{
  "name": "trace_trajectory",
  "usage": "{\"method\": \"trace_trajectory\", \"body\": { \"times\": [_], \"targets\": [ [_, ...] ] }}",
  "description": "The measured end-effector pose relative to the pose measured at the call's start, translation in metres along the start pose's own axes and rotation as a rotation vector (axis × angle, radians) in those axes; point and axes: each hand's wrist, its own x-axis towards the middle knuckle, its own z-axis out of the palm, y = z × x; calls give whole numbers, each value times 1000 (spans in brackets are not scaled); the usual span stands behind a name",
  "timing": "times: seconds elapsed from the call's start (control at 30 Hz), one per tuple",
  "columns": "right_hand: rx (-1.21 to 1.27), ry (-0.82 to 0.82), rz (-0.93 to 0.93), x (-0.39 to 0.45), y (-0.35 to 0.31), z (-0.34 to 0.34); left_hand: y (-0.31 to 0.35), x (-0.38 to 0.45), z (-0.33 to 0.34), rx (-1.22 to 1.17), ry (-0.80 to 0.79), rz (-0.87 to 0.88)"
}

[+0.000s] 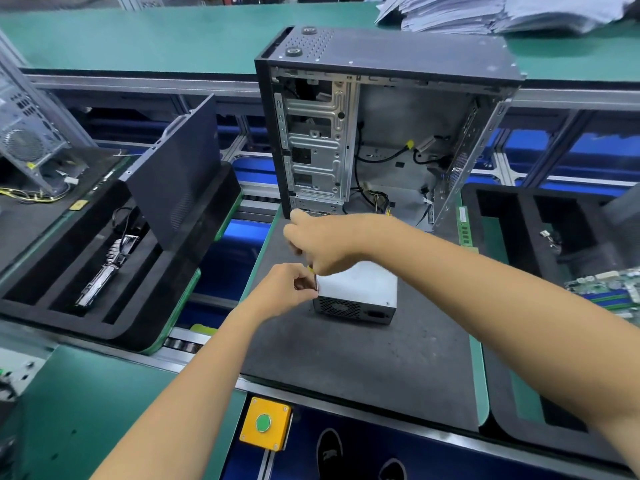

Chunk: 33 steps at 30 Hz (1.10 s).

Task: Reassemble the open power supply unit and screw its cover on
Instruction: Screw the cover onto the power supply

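Assembly bench, dark mat (363, 358) underfoot of work. Open PC case (381, 133) stands just beyond right hand (325, 244). Power supply unit (356, 292) lies flat, touching both hands. Left hand (287, 285) pinches its near-left top edge, likely steadying; right curls above a yellow-tipped bit (310, 269), probably seating cover

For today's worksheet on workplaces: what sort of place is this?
Probably a computer assembly or repair line: an open computer case stands on a work mat, foam trays hold parts, and a yellow button box sits in front.
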Motion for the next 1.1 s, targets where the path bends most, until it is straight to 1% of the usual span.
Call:
{"method": "trace_trajectory", "body": {
  "times": [0.03,0.13,0.23,0.27,0.33,0.37,0.4,0.43,0.5,0.57,0.63,0.7,0.73,0.8,0.87,0.9,0.97,1.03,1.1],
  "targets": [
    [-19,-1,-11,0,1,-3,0,0,0,6,-1,0],
    [-96,123,53,1,-1,-2,1,1,-1,17,-4,-8],
    [-170,180,105,1,-5,4,1,2,-2,1,-15,-16],
    [-136,162,103,0,-5,5,1,3,-2,0,-18,-15],
    [-9,71,37,-2,-2,3,1,3,-2,5,-25,-6],
    [23,40,-8,-3,-1,0,1,3,-3,2,-29,-2],
    [2,34,-31,-2,-2,-2,1,4,-3,-1,-33,1],
    [-39,62,-25,0,-3,-2,1,4,-3,-2,-38,3],
    [-136,149,56,2,-6,1,2,4,-4,5,-51,5],
    [-201,193,118,3,-8,6,1,5,-4,-3,-57,-5],
    [-129,154,122,1,-6,7,1,5,-5,-24,-47,-18],
    [-11,53,51,-1,-3,1,1,5,-5,-19,-57,-12],
    [-6,28,5,-1,-2,-2,0,5,-6,-9,-64,-7],
    [-72,69,9,2,-5,-4,0,7,-7,-11,-77,-20],
    [-166,143,91,2,-9,-3,1,8,-7,-20,-86,-34],
    [-197,145,118,3,-11,0,0,8,-7,-23,-90,-36],
    [-146,107,116,2,-11,3,0,10,-6,-28,-92,-45],
    [-14,22,57,2,-9,0,-1,10,-7,-13,-94,-49],
    [-9,-5,7,4,-7,-4,-1,10,-7,-5,-99,-46]
  ]
}}
